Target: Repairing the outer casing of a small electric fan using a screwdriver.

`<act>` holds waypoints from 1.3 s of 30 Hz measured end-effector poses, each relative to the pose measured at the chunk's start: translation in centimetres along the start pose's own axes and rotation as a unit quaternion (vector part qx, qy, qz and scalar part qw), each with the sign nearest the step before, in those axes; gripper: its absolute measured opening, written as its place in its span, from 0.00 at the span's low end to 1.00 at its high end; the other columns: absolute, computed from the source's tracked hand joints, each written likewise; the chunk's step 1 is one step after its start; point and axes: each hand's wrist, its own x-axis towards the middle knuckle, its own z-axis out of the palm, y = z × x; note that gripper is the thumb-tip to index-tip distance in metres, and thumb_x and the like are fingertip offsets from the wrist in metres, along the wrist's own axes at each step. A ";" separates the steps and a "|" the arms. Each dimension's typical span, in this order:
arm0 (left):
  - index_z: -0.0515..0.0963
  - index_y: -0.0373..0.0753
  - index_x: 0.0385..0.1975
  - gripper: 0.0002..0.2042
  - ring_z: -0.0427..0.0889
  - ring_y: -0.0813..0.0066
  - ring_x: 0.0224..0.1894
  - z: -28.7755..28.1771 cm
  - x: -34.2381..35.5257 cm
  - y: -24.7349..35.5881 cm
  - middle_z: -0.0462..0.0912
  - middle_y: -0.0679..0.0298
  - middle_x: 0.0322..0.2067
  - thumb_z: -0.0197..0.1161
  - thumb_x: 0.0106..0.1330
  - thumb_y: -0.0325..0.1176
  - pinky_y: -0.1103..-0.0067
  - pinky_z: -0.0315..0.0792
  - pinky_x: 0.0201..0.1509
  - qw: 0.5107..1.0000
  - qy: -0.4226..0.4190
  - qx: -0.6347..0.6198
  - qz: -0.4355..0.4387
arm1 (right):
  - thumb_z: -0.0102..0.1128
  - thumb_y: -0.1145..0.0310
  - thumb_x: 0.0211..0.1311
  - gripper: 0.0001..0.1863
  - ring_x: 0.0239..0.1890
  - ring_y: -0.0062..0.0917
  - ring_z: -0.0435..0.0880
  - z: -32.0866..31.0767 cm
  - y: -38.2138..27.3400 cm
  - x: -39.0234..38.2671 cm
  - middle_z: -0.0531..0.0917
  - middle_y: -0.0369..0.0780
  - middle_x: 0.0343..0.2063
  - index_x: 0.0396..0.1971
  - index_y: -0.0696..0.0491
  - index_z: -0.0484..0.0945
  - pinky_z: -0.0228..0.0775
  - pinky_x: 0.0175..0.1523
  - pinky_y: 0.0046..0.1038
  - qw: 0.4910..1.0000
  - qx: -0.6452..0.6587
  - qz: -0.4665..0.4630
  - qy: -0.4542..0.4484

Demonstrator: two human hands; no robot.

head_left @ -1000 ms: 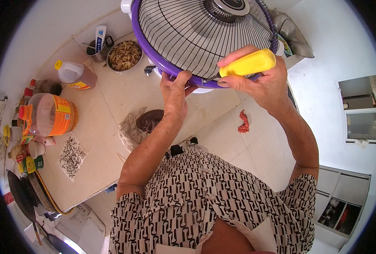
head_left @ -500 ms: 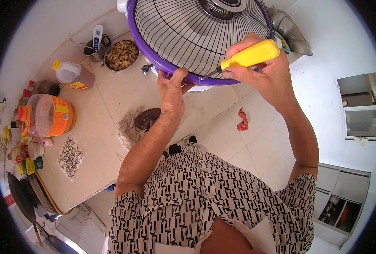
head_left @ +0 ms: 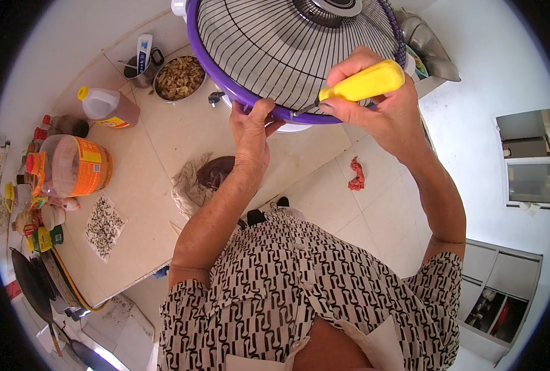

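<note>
A round dish heater (head_left: 225,90) with a purple rim and a black wire grille stands at the top of the view. My left hand (head_left: 250,133) is closed on the lower rim, thumb on the front edge. In my right hand (head_left: 380,111) is a screwdriver (head_left: 369,80) with a fat yellow handle. Its thin shaft slants down left, and the tip meets a small metal fastener (head_left: 294,114) on the rim, just right of my left fingers. The underside of the rim and some left fingertips are hidden.
On the tiled counter (head_left: 145,204) are a bowl of chopped food (head_left: 179,78), a metal mug (head_left: 140,75), a jug (head_left: 109,108), a large oil bottle (head_left: 77,166) and a cloth (head_left: 188,185). A black plug (head_left: 215,98) lies by the heater. A red scrap (head_left: 356,174) is on the floor.
The screwdriver handle and my right hand have shifted slightly left and down, while the tip stays at the fastener. My left hand holds its place on the rim.
</note>
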 end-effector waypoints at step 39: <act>0.66 0.35 0.57 0.25 0.86 0.67 0.40 -5.7 -1.1 1.5 0.82 0.58 0.45 0.60 0.58 0.34 0.67 0.85 0.46 1.000 0.016 0.009 0.009 | 0.74 0.73 0.50 0.13 0.25 0.19 0.79 3.9 -1.2 1.3 0.79 0.35 0.29 0.33 0.55 0.78 0.73 0.30 0.22 0.996 0.033 -0.053 -0.058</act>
